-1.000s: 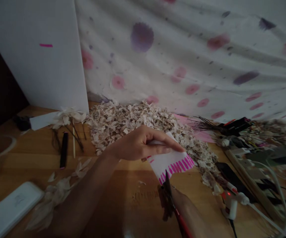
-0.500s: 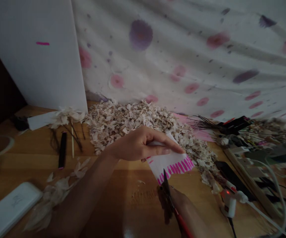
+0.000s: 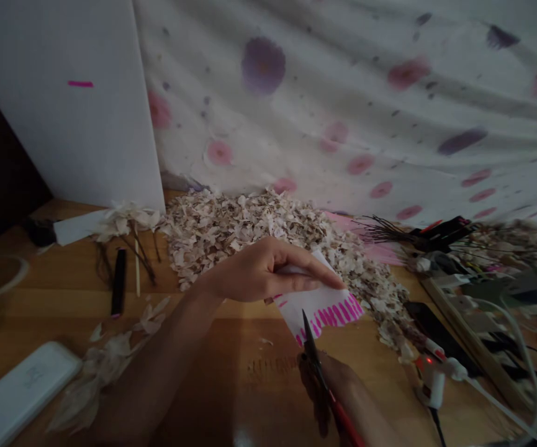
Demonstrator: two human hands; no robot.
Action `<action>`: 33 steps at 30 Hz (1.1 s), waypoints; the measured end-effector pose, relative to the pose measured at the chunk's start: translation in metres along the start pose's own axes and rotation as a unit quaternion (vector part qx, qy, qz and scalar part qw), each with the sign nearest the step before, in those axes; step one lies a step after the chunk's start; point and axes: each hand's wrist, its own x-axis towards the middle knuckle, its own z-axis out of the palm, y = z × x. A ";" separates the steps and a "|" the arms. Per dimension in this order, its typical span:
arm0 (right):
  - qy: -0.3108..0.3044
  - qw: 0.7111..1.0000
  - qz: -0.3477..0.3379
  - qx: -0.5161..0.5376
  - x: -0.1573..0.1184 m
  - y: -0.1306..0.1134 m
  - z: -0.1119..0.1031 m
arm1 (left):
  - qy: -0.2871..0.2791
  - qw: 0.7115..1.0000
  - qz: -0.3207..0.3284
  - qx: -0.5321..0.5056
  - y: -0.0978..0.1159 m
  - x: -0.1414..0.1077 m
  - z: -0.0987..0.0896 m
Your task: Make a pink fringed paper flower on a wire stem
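My left hand (image 3: 280,270) pinches a white piece of paper (image 3: 303,304) between thumb and fingers, above the wooden table. A row of short magenta strokes runs along the paper's lower edge. My right hand (image 3: 328,379) is wrapped round a pair of scissors (image 3: 312,347) with dark blades and red handles. The blades lie at the marked lower edge, toward its left end, pointing up and away from me. Part of my right hand's fingers is hidden behind the scissors and in shadow.
Behind my hands spreads a heap of dry whitish petals (image 3: 240,217). To the left are a black marker (image 3: 118,282), a thin stick (image 3: 136,267), loose petals (image 3: 105,366) and a white power bank (image 3: 23,394). Cables, a dark phone (image 3: 436,329) and a lit plug (image 3: 431,372) lie right.
The scissors' blades have shifted slightly up and left across the paper's marked edge. My left hand and the paper have hardly moved.
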 end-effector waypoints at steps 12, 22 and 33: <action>0.002 0.999 0.043 0.013 0.003 0.016 0.004 | 0.003 1.000 -0.018 -0.009 0.002 -0.002 -0.001; 0.010 0.999 0.046 0.010 0.005 0.009 0.006 | 0.002 1.000 -0.021 -0.021 0.002 -0.002 0.000; 0.027 0.999 0.018 -0.001 0.004 0.021 0.012 | 0.027 1.000 -0.003 -0.016 0.008 -0.003 0.001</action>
